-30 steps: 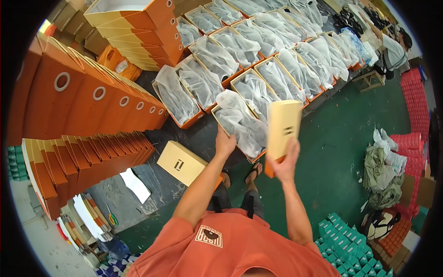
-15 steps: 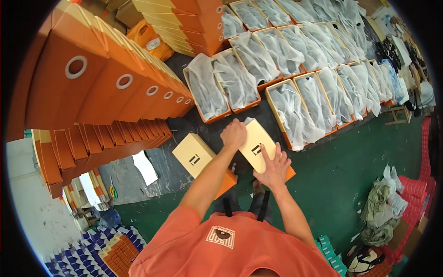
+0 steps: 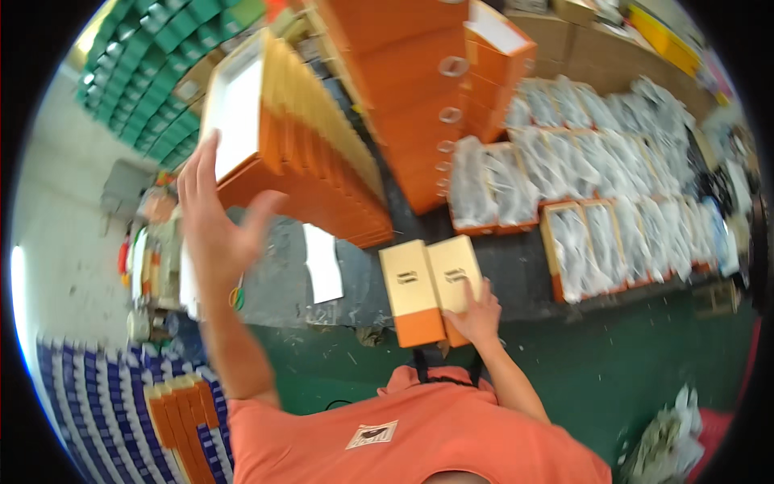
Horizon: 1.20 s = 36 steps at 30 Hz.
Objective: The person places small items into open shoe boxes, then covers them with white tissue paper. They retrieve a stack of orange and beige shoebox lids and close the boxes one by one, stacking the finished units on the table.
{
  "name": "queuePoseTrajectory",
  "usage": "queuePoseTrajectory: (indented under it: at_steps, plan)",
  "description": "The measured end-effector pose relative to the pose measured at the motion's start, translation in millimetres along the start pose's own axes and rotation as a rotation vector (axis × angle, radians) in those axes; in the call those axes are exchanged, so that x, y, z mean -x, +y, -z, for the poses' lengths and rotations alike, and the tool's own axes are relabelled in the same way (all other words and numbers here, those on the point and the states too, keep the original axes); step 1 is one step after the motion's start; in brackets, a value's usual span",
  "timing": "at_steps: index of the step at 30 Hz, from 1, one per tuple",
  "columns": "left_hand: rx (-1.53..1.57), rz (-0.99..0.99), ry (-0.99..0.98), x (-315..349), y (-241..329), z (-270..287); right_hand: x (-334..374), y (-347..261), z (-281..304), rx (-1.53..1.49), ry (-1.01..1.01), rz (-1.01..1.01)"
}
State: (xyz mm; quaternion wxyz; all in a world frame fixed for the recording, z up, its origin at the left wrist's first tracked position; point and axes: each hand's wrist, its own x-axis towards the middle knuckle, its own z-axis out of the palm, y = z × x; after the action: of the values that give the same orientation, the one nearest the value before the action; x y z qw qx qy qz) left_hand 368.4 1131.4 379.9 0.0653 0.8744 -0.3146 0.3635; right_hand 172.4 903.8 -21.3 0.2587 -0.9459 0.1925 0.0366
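Note:
Two cream-and-orange shoeboxes lie side by side at the table's front edge, each with a dark mark on its cream top. My right hand point(image 3: 477, 316) grips the near end of the right shoebox point(image 3: 453, 262), thumb toward the left side and fingers over the top and right edge. The left shoebox point(image 3: 409, 274) touches it, with no hand on it. Raised at the left, my left hand point(image 3: 219, 222) is open with fingers spread and thumb out. It appears in front of a row of orange boxes point(image 3: 302, 189) whose nearest one shows a white inside point(image 3: 240, 105); whether it touches them I cannot tell.
Tall orange boxes with round holes point(image 3: 419, 89) stand behind. At the right are rows of open boxes with white wrapping point(image 3: 576, 242). White paper point(image 3: 322, 262) and green-handled scissors point(image 3: 236, 298) lie on the dark table point(image 3: 278, 282). Green boxes point(image 3: 153, 73) are stacked far left.
My view has swung left. My left hand has left the right shoebox and risen to the left, fingers opening. The two shoeboxes now lie together, with my right hand still on the right one.

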Motion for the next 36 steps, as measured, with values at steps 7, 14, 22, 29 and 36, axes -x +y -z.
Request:
queuePoseTrajectory:
  at_steps: [7,14,22,29,36]
  plan:
    - [0.717,0.116,0.307,24.5,23.7,75.2,25.5,-16.2,131.0,-1.225,-0.498,0.133]
    - [1.068,-0.916,-0.415,97.8,310.2,-55.2,93.9,83.5,234.1,-2.067,-0.273,0.449]
    - [0.986,0.302,-0.693,166.9,480.4,-312.9,103.2,287.0,206.9,-1.526,0.379,-0.124]
    - [1.106,1.106,-1.278,207.8,493.4,-331.2,124.6,295.1,133.8,-0.290,0.410,-0.321]
    - [0.945,0.437,-1.360,127.9,412.0,-426.2,131.1,280.4,106.6,0.069,0.265,-0.211]
